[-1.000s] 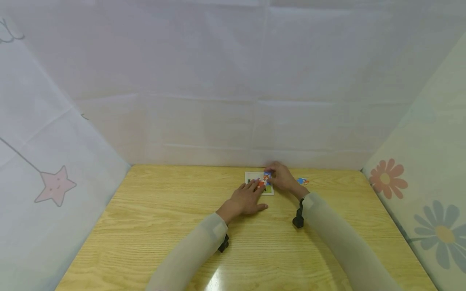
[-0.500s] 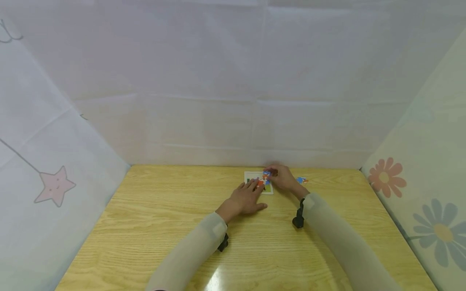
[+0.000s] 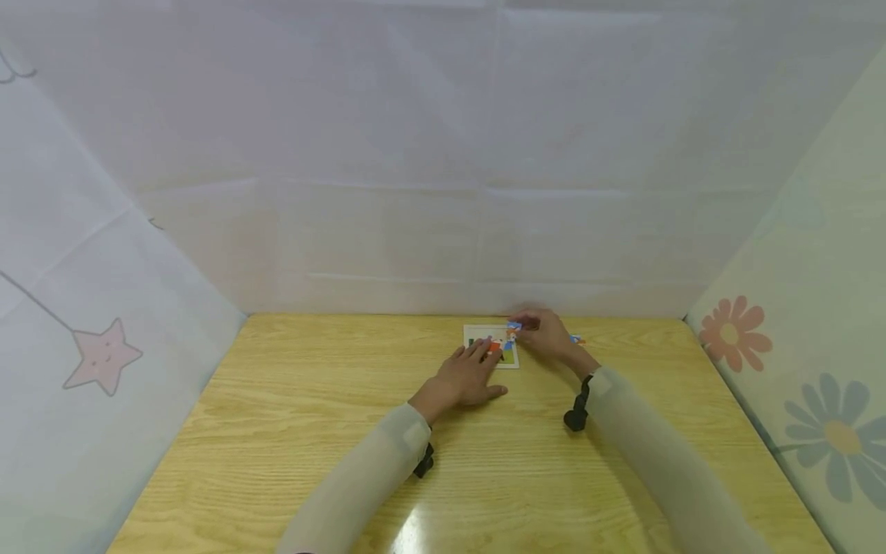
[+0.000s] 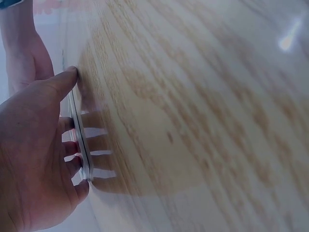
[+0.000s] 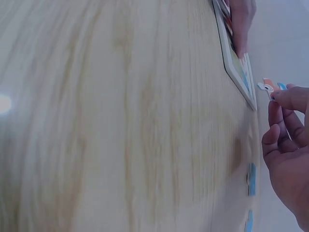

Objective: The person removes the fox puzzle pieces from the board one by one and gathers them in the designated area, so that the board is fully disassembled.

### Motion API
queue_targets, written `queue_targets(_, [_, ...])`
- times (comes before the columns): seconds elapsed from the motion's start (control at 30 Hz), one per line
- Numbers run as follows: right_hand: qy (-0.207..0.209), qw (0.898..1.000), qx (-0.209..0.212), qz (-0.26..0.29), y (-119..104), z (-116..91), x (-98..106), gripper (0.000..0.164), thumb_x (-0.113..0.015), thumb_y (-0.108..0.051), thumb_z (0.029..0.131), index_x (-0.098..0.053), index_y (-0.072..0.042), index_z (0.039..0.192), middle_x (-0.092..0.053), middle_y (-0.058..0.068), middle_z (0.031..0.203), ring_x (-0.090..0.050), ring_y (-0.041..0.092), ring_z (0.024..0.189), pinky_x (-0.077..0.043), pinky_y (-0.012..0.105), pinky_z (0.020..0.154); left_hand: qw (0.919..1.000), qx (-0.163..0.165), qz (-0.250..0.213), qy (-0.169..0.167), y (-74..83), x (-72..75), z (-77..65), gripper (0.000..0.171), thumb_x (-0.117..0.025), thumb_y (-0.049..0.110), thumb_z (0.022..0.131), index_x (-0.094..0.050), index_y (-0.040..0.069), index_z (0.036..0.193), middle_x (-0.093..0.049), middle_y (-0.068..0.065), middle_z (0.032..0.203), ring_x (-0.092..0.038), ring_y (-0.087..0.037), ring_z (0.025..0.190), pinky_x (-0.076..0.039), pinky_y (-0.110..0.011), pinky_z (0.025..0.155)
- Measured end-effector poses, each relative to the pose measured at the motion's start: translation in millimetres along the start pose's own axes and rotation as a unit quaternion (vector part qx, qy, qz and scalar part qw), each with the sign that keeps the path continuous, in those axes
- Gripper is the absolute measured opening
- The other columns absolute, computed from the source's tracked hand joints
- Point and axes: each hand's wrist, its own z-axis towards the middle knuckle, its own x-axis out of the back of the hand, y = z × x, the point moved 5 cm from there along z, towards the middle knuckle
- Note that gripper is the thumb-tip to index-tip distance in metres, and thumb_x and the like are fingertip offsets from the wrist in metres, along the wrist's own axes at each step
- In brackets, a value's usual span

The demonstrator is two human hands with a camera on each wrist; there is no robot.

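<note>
A small picture puzzle board (image 3: 477,328) with a pale rim lies near the back edge of the table. My left hand (image 3: 467,377) rests on it with fingers spread and covers its lower left part; the thumb (image 4: 65,83) reaches out past the rim. Over the board's upper right corner, my right hand (image 3: 550,337) pinches a puzzle piece (image 5: 269,86) between thumb and fingertips. The right wrist view shows this orange, white and blue piece held off the board. Beyond that hand, two loose puzzle pieces (image 5: 251,180) lie on the table; the head view shows them partly covered.
The wooden table (image 3: 346,369) stretches toward me and to both sides. A white sheet (image 3: 374,246) hangs close behind the board. Patterned sheets with a star (image 3: 104,355) and flowers (image 3: 735,336) flank the table.
My right hand has shifted slightly right, drawing the pinched piece away from the board picture. It now covers more of the loose pieces. The left hand stays in place.
</note>
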Motion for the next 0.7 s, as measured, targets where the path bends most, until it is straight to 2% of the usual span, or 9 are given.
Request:
queue_targets(0.17, [-0.009,0.999,-0.022,0.023,9,-5,10,0.031,-0.073,-0.008,0.101,-0.074,-0.003,0.131,-0.074,0.013,0.120,-0.069,0.026,0.100,-0.060,0.040,0.075,1.0000,0.002,-0.001,-0.003,-0.3,0.0,0.4,0.083,-0.040,0.068,0.107,-0.020,0.020,0.172,-0.011,-0.009,0.178,-0.014,-0.028,0.164,-0.021,-0.051,0.131])
queue_targets(0.3, [-0.016,0.999,-0.022,0.020,12,-9,20,0.031,-0.074,-0.006,0.100,-0.074,-0.002,0.130,-0.074,0.014,0.119,-0.067,0.023,0.096,-0.059,0.036,0.073,1.0000,0.000,0.001,-0.003,-0.3,-1.3,1.0,0.084,-0.040,0.069,0.107,-0.018,0.020,0.172,-0.010,-0.008,0.179,-0.013,-0.027,0.164,-0.020,-0.051,0.131])
queue_targets(0.4, [-0.024,0.999,-0.022,0.015,14,-13,26,0.030,-0.074,-0.006,0.100,-0.074,-0.002,0.130,-0.074,0.016,0.121,-0.067,0.024,0.097,-0.059,0.038,0.074,1.0000,-0.003,0.001,-0.003,-0.2,-1.7,0.7,0.083,-0.039,0.068,0.107,-0.017,0.021,0.172,-0.009,-0.008,0.179,-0.012,-0.027,0.164,-0.020,-0.051,0.131])
queue_targets(0.53, [-0.034,0.999,-0.013,0.006,13,-18,34,0.031,-0.073,-0.005,0.100,-0.073,0.000,0.131,-0.073,0.020,0.124,-0.069,0.028,0.104,-0.060,0.041,0.082,1.0000,-0.004,0.000,-0.003,-0.7,-2.0,0.8,0.083,-0.040,0.068,0.107,-0.017,0.021,0.172,-0.010,-0.008,0.179,-0.012,-0.026,0.164,-0.021,-0.051,0.131])
queue_targets(0.7, [-0.034,0.999,-0.008,-0.020,17,-22,44,0.032,-0.074,-0.005,0.100,-0.073,-0.001,0.132,-0.074,0.018,0.123,-0.069,0.027,0.107,-0.057,0.037,0.088,1.0000,-0.002,-0.003,-0.005,-1.1,-0.9,0.5,0.083,-0.041,0.067,0.108,-0.017,0.021,0.172,-0.009,-0.008,0.179,-0.012,-0.026,0.165,-0.020,-0.051,0.131])
